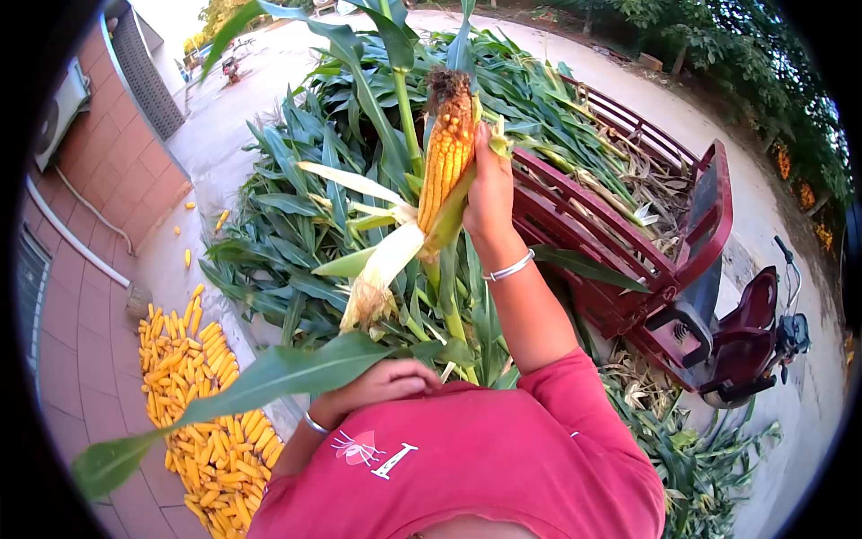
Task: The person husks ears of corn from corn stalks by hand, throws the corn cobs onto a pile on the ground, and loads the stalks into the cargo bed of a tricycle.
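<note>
My right hand (490, 190) is closed round a yellow ear of corn (446, 166) from its right side, with the thumb along the kernels. The ear points up, its brown silk at the tip. Its pale husk (384, 269) is peeled back and hangs to the left. Just behind the ear rises a green corn stalk (407, 117) with long leaves. My left hand (388, 381) lies low against the red shirt, near the stalk's lower part, fingers loosely stretched and nothing visible in them. A broad leaf (269, 382) extends leftward in front of the left forearm.
A large heap of green corn stalks (287, 216) lies ahead. To the right stands a dark red cargo tricycle (620, 234) loaded with stalks. Husked ears (211, 422) are piled at the left beside a brick wall (117, 162). More leaves (691, 476) lie at lower right.
</note>
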### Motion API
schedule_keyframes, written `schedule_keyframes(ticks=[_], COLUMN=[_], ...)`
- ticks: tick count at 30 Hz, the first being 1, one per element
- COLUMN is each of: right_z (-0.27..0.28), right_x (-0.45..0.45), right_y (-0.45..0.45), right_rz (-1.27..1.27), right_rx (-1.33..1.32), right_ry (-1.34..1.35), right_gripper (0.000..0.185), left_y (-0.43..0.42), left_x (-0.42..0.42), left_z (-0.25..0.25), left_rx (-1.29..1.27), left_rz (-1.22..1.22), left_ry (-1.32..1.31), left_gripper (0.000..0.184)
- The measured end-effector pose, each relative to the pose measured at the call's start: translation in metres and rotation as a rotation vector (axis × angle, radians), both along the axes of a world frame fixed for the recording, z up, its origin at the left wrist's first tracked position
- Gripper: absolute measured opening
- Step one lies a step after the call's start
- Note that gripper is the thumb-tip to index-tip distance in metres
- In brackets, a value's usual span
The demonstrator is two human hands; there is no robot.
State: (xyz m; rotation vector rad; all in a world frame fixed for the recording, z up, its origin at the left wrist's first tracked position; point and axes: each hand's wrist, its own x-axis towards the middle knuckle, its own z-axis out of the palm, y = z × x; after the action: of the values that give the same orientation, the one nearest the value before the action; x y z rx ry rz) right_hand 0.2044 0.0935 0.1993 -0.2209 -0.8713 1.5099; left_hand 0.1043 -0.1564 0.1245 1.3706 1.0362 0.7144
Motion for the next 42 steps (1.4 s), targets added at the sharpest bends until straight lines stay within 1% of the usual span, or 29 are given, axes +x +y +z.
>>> schedule_keyframes(ticks=[1,3,5,7,9,13,15,16,17,19,20,21,23,24,27,28,29,31,32,33,34,35,36,37,38,39,40,41,42], right_z=[-0.002,0.002,-0.006,-0.007,-0.001,0.001,0.0,0.003,-0.008,-0.031,-0.039,-0.04,-0.042,-0.035,-0.022,-0.026,-0.03,-0.024,-0.034,-0.039,-0.064,-0.106,-0.148,-0.177,-0.18,-0.169,-0.173,-0.177,-0.182], right_x=[-0.006,-0.012,-0.021,-0.025,-0.027,-0.029,-0.028,-0.026,-0.028,-0.03,-0.029,-0.027,-0.026,-0.025,-0.04,-0.043,-0.042,-0.034,-0.024,-0.01,0.006,0.023,0.039,0.049,0.046,0.049,0.051,0.051,0.052], right_y=[0.0,-0.008,-0.005,-0.008,-0.015,-0.019,-0.02,-0.021,-0.011,0.011,0.015,0.013,0.007,0.0,-0.016,-0.014,-0.017,-0.033,-0.038,-0.057,-0.067,-0.074,-0.081,-0.098,-0.112,-0.122,-0.123,-0.117,-0.116], right_rz=[0.012,0.0,-0.021,-0.069,-0.103,-0.153,-0.05,0.0,-0.011,0.16,0.191,0.186,0.214,0.23,0.1,0.174,0.179,0.156,0.171,0.137,0.1,0.055,-0.014,-0.071,-0.181,-0.117,-0.114,-0.124,0.072], right_rx=[0.033,0.04,0.044,0.055,0.074,0.02,-0.165,-0.274,-0.286,-0.479,-0.474,-0.487,-0.437,-0.454,-0.528,-0.475,-0.486,-0.411,-0.299,-0.172,-0.006,0.25,0.534,0.72,0.744,0.703,0.694,0.699,0.302], right_ry=[0.005,-0.022,-0.055,-0.079,-0.075,-0.101,0.075,0.157,0.158,0.351,0.372,0.371,0.38,0.359,0.378,0.388,0.383,0.274,0.134,-0.006,-0.202,-0.434,-0.614,-0.708,-0.693,-0.769,-0.739,-0.7,-0.598], right_gripper=[0.038,0.038,0.037,0.036,0.036,0.032,0.029,0.025,0.025,0.024,0.024,0.024,0.024,0.024,0.025,0.026,0.026,0.031,0.036,0.041,0.031,0.021,0.01,0.003,0.009,0.008,0.008,0.008,0.007], left_y=[0.004,0.017,0.044,0.089,0.128,0.177,0.177,0.175,0.177,0.182,0.181,0.181,0.181,0.18,0.183,0.186,0.187,0.19,0.193,0.186,0.181,0.179,0.172,0.171,0.169,0.167,0.166,0.166,0.165], left_x=[0.0,0.012,0.013,-0.003,-0.019,-0.003,0.015,0.022,0.023,0.021,0.02,0.021,0.02,0.018,0.01,0.003,-0.004,-0.022,-0.034,-0.043,-0.053,-0.062,-0.07,-0.072,-0.07,-0.069,-0.064,-0.061,-0.058], left_z=[0.014,0.045,0.08,0.096,0.106,0.1,0.102,0.105,0.102,0.096,0.095,0.093,0.088,0.089,0.098,0.097,0.095,0.09,0.086,0.085,0.088,0.091,0.093,0.095,0.097,0.101,0.102,0.101,0.098], left_rx=[-0.005,0.348,0.753,0.845,0.871,0.838,0.973,0.976,0.964,0.94,0.992,0.978,1.142,1.123,0.973,1.037,1.025,1.072,1.094,1.087,0.934,0.779,0.738,0.739,0.727,0.719,0.75,0.759,0.782], left_rz=[-0.002,0.174,0.524,0.738,0.722,0.684,0.87,0.944,0.933,0.936,0.936,0.933,0.985,0.982,1.091,1.1,1.107,1.074,1.052,1.06,1.029,0.984,0.977,0.979,0.923,0.866,0.83,0.82,0.812], left_ry=[-0.246,-0.395,0.039,0.029,0.141,0.097,0.132,0.142,0.142,0.118,0.2,0.202,0.247,0.255,0.31,0.305,0.312,0.163,0.147,0.155,-0.095,-0.346,-0.373,-0.372,-0.397,-0.414,-0.302,-0.296,-0.325], left_gripper=[0.033,0.039,0.045,0.046,0.05,0.054,0.057,0.057,0.057,0.053,0.051,0.051,0.051,0.051,0.046,0.041,0.041,0.04,0.033,0.033,0.029,0.025,0.023,0.023,0.022,0.021,0.021,0.021,0.021])
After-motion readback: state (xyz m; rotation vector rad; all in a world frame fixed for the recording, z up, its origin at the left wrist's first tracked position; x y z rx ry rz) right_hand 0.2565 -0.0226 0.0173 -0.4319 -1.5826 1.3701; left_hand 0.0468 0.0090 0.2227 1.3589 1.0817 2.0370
